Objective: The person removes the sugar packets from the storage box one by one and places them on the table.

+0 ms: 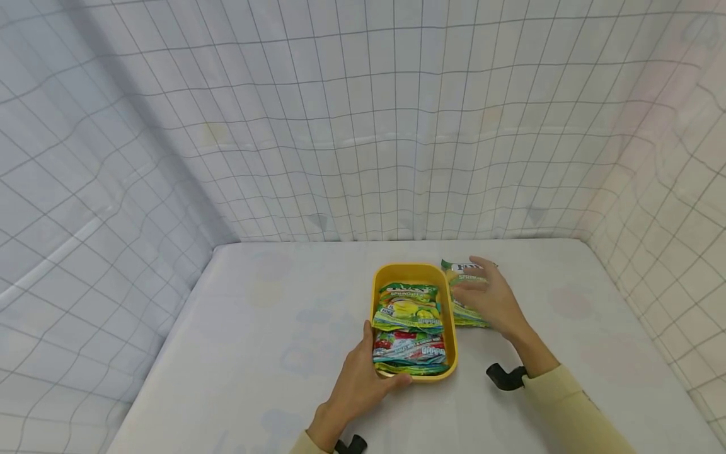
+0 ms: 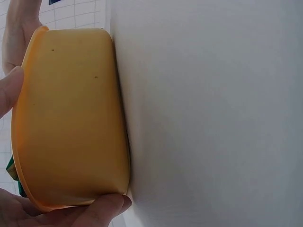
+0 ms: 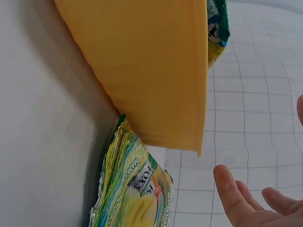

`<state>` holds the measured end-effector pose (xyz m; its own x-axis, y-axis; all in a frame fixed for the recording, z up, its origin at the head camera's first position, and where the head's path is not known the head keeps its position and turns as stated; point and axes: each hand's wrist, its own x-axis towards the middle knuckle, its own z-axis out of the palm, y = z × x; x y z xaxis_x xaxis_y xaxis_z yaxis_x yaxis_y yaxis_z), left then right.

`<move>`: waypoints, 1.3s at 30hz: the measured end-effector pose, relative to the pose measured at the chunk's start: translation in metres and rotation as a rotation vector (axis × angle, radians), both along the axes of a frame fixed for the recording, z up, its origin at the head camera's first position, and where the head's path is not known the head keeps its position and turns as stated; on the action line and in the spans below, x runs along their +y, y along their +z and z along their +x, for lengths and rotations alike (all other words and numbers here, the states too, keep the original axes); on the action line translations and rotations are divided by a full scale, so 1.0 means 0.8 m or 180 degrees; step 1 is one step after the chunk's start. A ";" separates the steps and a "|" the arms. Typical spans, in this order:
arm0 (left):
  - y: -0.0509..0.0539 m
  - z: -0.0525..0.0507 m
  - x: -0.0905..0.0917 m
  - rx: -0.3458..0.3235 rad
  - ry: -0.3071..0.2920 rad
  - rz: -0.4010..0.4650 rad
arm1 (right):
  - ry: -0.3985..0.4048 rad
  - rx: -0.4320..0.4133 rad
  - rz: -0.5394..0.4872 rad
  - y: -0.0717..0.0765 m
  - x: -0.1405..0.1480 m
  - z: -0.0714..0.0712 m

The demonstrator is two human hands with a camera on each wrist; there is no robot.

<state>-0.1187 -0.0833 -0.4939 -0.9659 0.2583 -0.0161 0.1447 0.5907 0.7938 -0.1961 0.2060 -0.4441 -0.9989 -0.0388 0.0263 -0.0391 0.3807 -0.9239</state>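
A yellow plastic tub (image 1: 452, 340) stands on the white table, holding several candy packets. Green and yellow packets (image 1: 407, 310) lie in its far part, and red and blue ones (image 1: 404, 345) nearer. My left hand (image 1: 358, 381) holds the tub's near left corner, thumb along the near side and fingers on the left wall. Over another green and yellow Fox's packet (image 1: 469, 316), right of the tub, hovers my right hand (image 1: 496, 306) with its fingers spread. In the right wrist view that packet (image 3: 135, 198) leans beside the tub wall; the fingers are apart from it.
A white-covered table (image 1: 272, 353) carries the tub. White sheets with a dark grid pattern (image 1: 363, 157) hang behind the table and along both sides. Black wrist straps (image 1: 505, 378) show at both wrists.
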 end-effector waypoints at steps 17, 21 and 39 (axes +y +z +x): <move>0.002 0.001 0.000 0.0016 -0.0038 -0.0018 | 0.0290 0.0068 0.0039 -0.002 -0.034 -0.003; 0.001 0.000 0.000 -0.0006 -0.0013 -0.0055 | 0.0397 0.0041 0.0133 -0.002 -0.044 -0.002; 0.000 0.002 -0.002 0.0024 -0.0066 0.0006 | 0.0503 -0.0243 0.0418 -0.006 -0.075 0.000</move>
<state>-0.1168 -0.0849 -0.4940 -0.9605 0.2782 -0.0084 0.1629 0.5861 0.7937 -0.1960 0.1456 -0.4485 -0.9790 -0.1931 -0.0649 -0.0395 0.4928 -0.8692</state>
